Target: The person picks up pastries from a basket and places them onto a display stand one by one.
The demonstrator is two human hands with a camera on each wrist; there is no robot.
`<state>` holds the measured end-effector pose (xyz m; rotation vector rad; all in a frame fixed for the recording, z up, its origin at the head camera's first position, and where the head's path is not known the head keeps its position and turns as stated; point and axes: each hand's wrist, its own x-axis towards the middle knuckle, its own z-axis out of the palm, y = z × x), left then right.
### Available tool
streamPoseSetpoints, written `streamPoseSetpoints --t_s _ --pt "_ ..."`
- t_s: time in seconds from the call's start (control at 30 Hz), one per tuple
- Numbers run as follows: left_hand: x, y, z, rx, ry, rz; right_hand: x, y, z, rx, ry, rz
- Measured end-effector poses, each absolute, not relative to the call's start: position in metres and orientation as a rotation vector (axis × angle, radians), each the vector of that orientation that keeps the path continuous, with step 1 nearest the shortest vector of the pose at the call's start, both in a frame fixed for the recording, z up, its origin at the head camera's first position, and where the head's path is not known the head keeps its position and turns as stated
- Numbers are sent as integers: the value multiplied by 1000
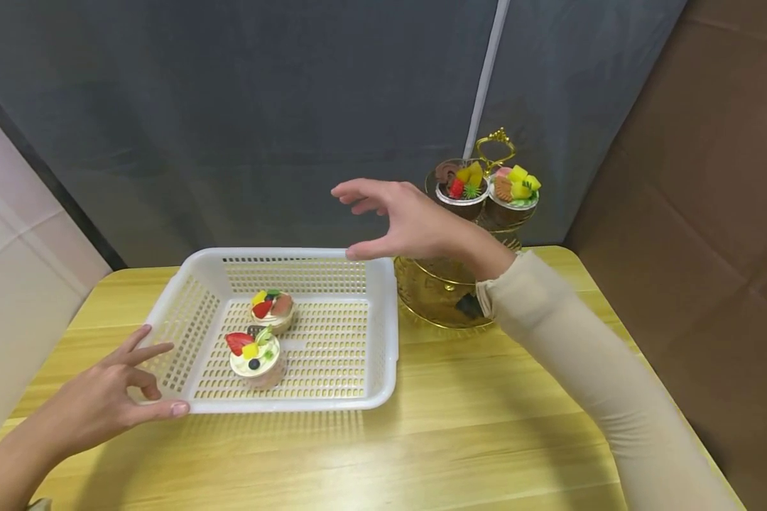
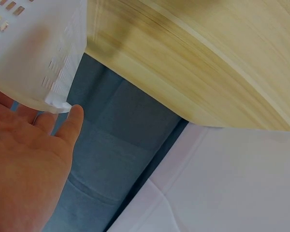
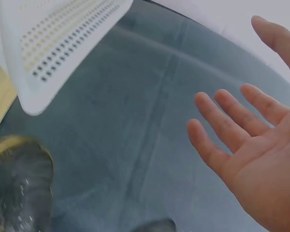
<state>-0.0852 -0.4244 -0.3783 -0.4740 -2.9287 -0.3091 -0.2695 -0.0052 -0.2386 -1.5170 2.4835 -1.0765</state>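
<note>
My left hand [image 1: 99, 397] rests at the front left corner of a white plastic basket [image 1: 386, 341], thumb and a fingertip right at the rim; in the left wrist view, fingers of that hand [image 2: 29, 159] lie along the rim, partly hidden behind the basket wall. Inside the basket two fruit-topped dessert cups stand close together: a front one with white cream [image 1: 256, 362] and a rear one [image 1: 272, 312]. My right hand [image 1: 409, 220] is held in the air above the basket's back right corner, fingers spread and holding nothing.
Right of the basket stands a gold-trimmed tiered dessert stand [image 1: 422, 305] with a loop handle [image 1: 498, 145]. On its top tier sit two fruit-topped cups, one chocolate [image 1: 461, 188] and one with yellow fruit [image 1: 514, 191]. My right forearm partly hides the stand. A dark curtain [image 1: 262, 128] hangs behind the wooden table [image 1: 473, 440].
</note>
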Motion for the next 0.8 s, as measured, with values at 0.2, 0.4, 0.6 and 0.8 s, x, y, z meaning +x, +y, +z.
streamPoseSetpoints --t_s 0.2,0.4,0.6,0.8 --pt "-86 -424 -377 -483 -2924 -305 -268 -24 -252 -1525 2404 -1075" --pt "-89 -421 -377 -496 -2923 -317 -262 -41 -261 -1492 2338 -1060" --pt "-89 -421 -375 -481 -2940 -317 -256 -61 -272 -1494 2304 -976" --pt "-87 -422 -376 -467 -2932 -321 -250 -81 -287 -1473 2248 -950"
